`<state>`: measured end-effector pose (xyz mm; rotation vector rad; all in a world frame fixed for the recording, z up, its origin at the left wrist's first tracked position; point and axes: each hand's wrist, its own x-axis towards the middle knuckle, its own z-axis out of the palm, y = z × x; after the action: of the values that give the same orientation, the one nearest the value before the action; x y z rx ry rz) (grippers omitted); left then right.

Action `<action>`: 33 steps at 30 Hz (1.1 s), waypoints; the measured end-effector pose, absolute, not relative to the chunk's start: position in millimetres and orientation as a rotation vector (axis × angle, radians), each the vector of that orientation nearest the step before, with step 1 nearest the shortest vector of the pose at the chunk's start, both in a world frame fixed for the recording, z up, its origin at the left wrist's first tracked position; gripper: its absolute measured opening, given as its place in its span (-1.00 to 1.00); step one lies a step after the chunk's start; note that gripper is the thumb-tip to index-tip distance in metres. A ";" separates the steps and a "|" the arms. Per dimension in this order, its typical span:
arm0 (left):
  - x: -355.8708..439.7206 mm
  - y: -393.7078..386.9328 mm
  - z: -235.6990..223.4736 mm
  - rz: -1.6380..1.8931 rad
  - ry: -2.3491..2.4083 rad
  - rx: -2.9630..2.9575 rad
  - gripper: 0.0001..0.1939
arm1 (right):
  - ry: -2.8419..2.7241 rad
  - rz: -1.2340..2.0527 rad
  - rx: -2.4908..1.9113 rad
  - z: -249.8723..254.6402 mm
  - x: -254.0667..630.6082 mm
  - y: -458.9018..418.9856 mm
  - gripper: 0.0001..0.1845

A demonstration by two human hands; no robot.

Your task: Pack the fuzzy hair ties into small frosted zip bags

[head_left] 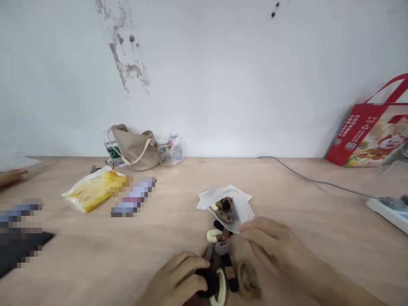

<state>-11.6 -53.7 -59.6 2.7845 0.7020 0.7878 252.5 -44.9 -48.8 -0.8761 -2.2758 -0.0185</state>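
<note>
Your left hand [174, 278] lies nearest you, fingers curled down over a black hair tie [208, 284] and seemingly gripping it. Your right hand [274, 255] reaches up from the right, its fingers pressed together at the lower edge of a white pouch [234, 204]; you can't tell whether they pinch it.

Across the wooden table [172, 221], from the left: fingers [11, 177] at the far edge belong to someone else, above a dark pixelated object [19, 250]. Farther along are a yellow packet [94, 189] and a pixelated item [134, 196]. Against the wall, a water bottle [112, 148] stands partly behind a beige shoulder bag [134, 148], with a clear plastic bag [172, 148] just beside it.

At the centre, the pouch stands open, with several brown and black hair ties [225, 210] inside. More lie loose below it: a cream hair tie [213, 235], a grey knitted hair tie [222, 247], a cream ring [221, 289] and a coiled tan ring [247, 279]. So some ties are in and a heap remains outside.

Farther right run a grey cable [318, 180], a red gift bag [371, 131] and a white power strip [387, 214].
</note>
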 end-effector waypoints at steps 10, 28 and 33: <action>-12.7 -55.6 -53.0 0.824 0.821 2.713 -0.84 | -2.495 -0.034 -0.750 -74.0 256.6 -79.1 -0.66; 11.6 33.0 -59.9 1.200 1.104 2.660 -0.79 | -2.449 -0.261 -0.731 -87.2 220.7 -59.7 -0.83; 12.2 32.6 -65.8 1.249 1.128 2.481 -0.81 | -2.471 -0.134 -0.745 -90.3 218.5 -55.7 -0.86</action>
<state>12.2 32.6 -65.8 2.4811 1.1283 1.2487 218.5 -55.7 -90.3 -0.7451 -2.4715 -0.1344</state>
